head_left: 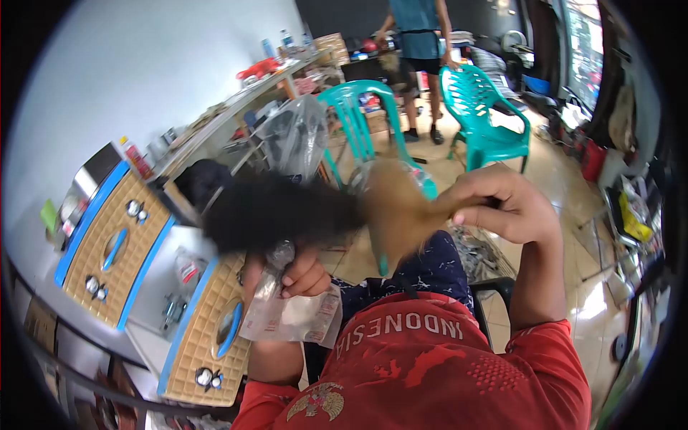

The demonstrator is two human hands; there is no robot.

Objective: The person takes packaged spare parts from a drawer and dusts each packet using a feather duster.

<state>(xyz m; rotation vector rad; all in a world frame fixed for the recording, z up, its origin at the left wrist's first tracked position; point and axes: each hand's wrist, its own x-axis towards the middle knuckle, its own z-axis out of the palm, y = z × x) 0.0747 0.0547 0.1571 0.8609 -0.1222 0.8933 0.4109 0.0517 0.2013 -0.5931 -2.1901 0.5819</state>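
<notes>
My right hand [512, 208] is closed in a pinch on the narrow end of a tan, fan-shaped piece [398, 208], smeared by motion. A dark, bushy-looking mass [279, 215] adjoins it on the left; the blur hides what it is and whether the two are one thing. Below the mass, my left hand [304, 276] has its fingers curled around a clear plastic bag [308, 315] with faint red print and something whitish inside. A shiny, rounded, see-through piece [280, 253] shows at the top of this grip. Part of the left hand is hidden by the dark mass.
An open drawer [168, 287] in a tan and blue cabinet [107, 244] is at my left, holding a plastic bottle [188, 269]. Green chairs [487, 136] stand ahead, a person [419, 50] behind them. A cluttered shelf [215, 122] lines the wall.
</notes>
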